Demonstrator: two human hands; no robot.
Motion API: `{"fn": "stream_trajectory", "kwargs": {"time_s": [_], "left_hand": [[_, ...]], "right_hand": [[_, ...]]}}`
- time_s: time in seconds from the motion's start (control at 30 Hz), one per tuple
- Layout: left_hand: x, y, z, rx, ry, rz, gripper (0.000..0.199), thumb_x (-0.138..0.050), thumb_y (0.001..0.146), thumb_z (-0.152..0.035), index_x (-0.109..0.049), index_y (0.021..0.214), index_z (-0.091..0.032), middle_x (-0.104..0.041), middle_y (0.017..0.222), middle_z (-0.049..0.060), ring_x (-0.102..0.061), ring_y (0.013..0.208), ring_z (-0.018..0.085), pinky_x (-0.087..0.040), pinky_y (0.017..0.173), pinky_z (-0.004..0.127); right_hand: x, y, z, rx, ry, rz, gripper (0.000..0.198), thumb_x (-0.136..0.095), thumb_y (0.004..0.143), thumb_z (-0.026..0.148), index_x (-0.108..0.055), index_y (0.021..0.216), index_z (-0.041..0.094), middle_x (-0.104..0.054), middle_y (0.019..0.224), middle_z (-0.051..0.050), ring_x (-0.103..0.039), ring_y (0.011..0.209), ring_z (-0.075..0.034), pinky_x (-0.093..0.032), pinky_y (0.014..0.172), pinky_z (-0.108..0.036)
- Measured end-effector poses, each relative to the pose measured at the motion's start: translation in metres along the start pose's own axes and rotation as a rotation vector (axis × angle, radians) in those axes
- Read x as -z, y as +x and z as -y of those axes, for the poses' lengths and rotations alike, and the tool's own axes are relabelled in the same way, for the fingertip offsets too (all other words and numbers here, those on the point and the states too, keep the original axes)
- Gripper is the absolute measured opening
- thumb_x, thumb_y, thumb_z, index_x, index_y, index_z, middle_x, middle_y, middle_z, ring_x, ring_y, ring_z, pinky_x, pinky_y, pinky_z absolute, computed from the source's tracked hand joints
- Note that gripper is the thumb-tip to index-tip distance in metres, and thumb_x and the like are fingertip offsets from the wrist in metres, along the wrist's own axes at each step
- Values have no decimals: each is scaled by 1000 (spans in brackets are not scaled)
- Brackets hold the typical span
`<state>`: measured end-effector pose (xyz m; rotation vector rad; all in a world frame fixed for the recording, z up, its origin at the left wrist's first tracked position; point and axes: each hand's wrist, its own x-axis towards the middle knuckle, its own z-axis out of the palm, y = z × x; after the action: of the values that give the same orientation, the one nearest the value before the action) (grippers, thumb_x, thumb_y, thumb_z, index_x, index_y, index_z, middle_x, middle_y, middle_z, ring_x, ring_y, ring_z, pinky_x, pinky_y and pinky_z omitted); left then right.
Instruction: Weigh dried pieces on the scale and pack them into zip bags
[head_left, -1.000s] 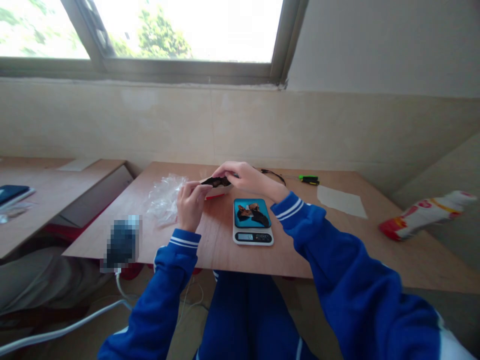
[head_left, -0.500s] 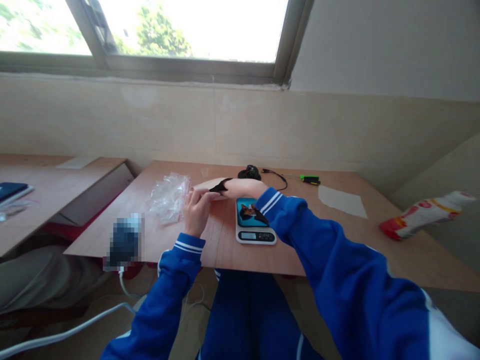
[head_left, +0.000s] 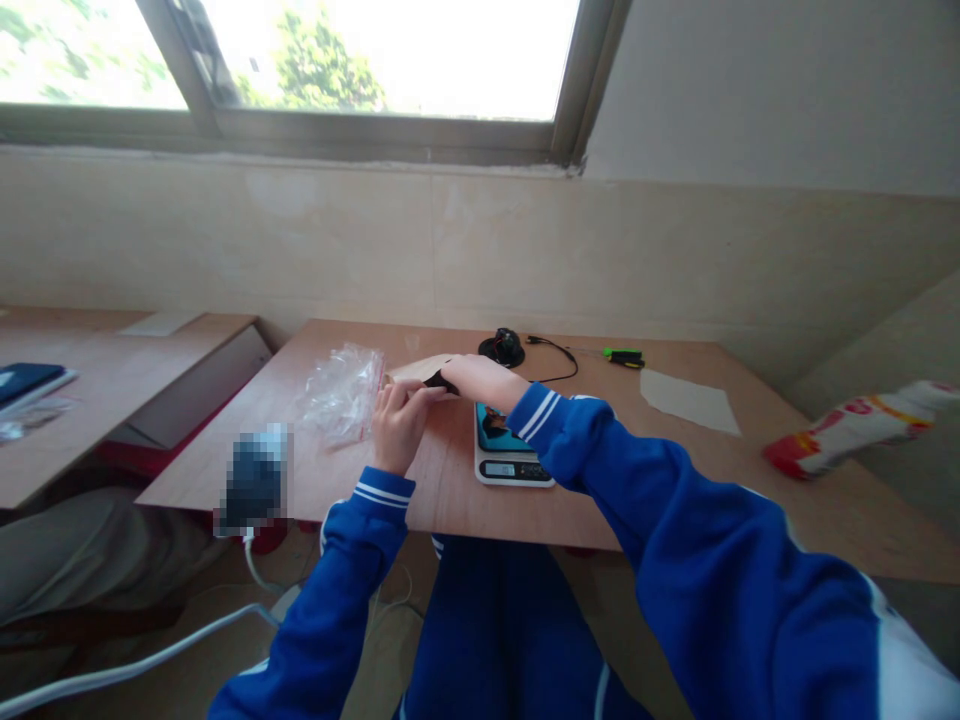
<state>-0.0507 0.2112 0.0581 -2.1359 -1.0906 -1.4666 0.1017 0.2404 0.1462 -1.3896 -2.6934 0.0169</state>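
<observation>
Above the middle of the table, my left hand [head_left: 401,425] pinches the edge of a thin black piece [head_left: 436,379] between thumb and fingers. A flat beige sheet [head_left: 416,370] lies just behind it, partly covered by my hands. My right hand [head_left: 484,378] reaches across from the right and touches the black piece; its fingertips are hidden behind the back of the hand. Beneath my right wrist stands a white kitchen scale [head_left: 517,472] with a lit display. Its blue platform [head_left: 487,438] bears a dark and brown item [head_left: 493,420], mostly covered by my sleeve.
Crumpled clear plastic bags [head_left: 341,395] lie left of my hands. Behind the scale are a round black device [head_left: 504,347], a black cable [head_left: 559,355] and a green-handled screwdriver [head_left: 624,357]. A paper piece [head_left: 690,402] and a tilted bottle [head_left: 855,430] are at right.
My right hand has shifted slightly left and lower, closer to my left hand. My right sleeve now covers more of the scale's platform. The black piece shows less between my hands.
</observation>
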Motion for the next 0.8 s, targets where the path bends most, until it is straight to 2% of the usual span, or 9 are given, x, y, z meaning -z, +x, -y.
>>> {"fn": "stream_trajectory", "kwargs": {"time_s": [0.1,0.27,0.43,0.63,0.8], "left_hand": [[1,1,0,41,8,-28,16,-55,89,-25,-70,92,-26,-61,86,3,-56,81,16,-43,78,29],[4,3,1,84,-13,-46,13,-57,88,-27,-70,90,-25,-61,86,3,-57,81,16,-44,78,29],[6,4,3,99,-41,-53,11,-58,87,-26,-69,89,-24,-61,86,2,-57,81,15,-46,77,28],[5,4,4,126,-78,-56,12,-57,88,-24,-69,89,-24,-60,88,2,-57,83,15,-46,79,28],[4,5,4,158,-88,-46,12,-57,88,-25,-69,88,-24,-59,88,2,-56,84,15,-46,79,28]], "right_hand": [[7,-9,3,39,-19,-9,21,-53,88,14,-72,97,17,-73,97,-12,-69,89,-27,-50,73,-32],[22,-23,-1,72,30,-29,18,-54,85,11,-72,84,16,-73,85,-11,-69,76,-25,-46,65,-29],[28,-37,-13,201,268,-124,22,-53,85,9,-68,100,17,-72,97,-6,-67,88,-19,-46,76,-25],[20,-44,-21,162,362,-217,25,-52,87,13,-66,107,17,-71,100,-5,-65,89,-17,-46,79,-26],[14,-45,-31,177,501,-274,29,-53,90,25,-60,117,16,-69,98,-5,-63,85,-16,-48,76,-26]]}}
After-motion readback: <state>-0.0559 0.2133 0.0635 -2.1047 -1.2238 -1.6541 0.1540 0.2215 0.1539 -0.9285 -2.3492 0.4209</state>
